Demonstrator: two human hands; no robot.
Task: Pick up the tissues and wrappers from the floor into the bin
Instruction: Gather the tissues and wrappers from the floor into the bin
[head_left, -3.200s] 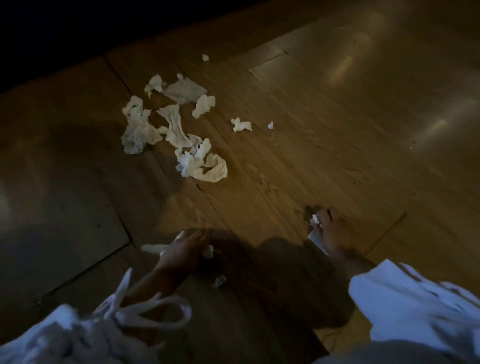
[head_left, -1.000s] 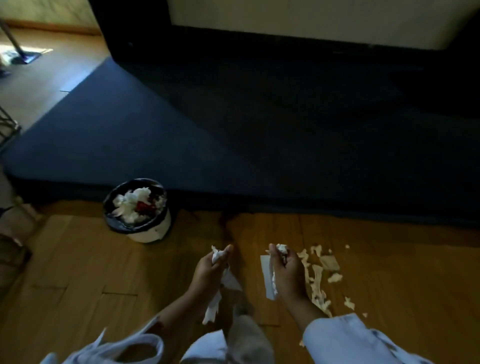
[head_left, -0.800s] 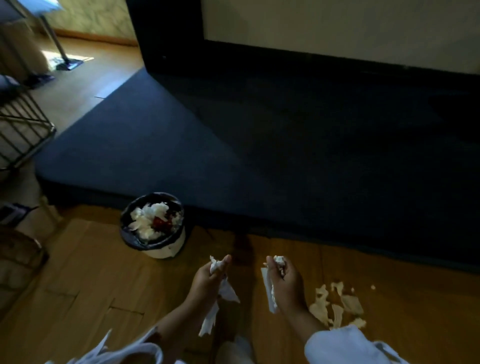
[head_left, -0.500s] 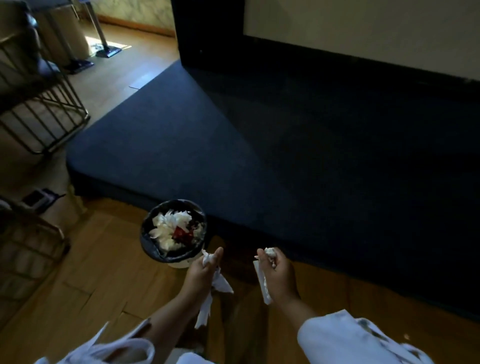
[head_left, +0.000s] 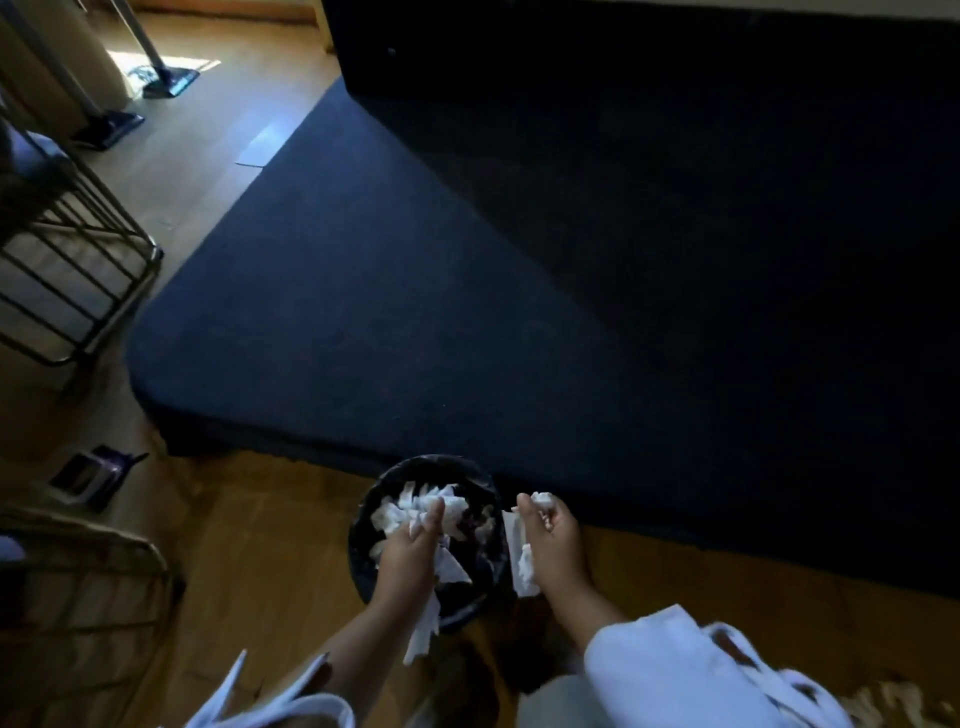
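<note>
While both hands clutch tissues, the bin (head_left: 363, 525) holds white paper.

The bin (head_left: 363, 561) stood on the floor (head_left: 270, 561) before the mat (head_left: 467, 312), a rack (head_left: 67, 260) far left.

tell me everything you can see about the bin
The bin is small and round, lined with a black bag folded over its rim. It stands upright on the wooden floor, close against the edge of the dark blue mat. It is heaped with crumpled white tissues and something dark red. The left hand is over its opening holding tissue; the right hand is beside its right rim.
</note>
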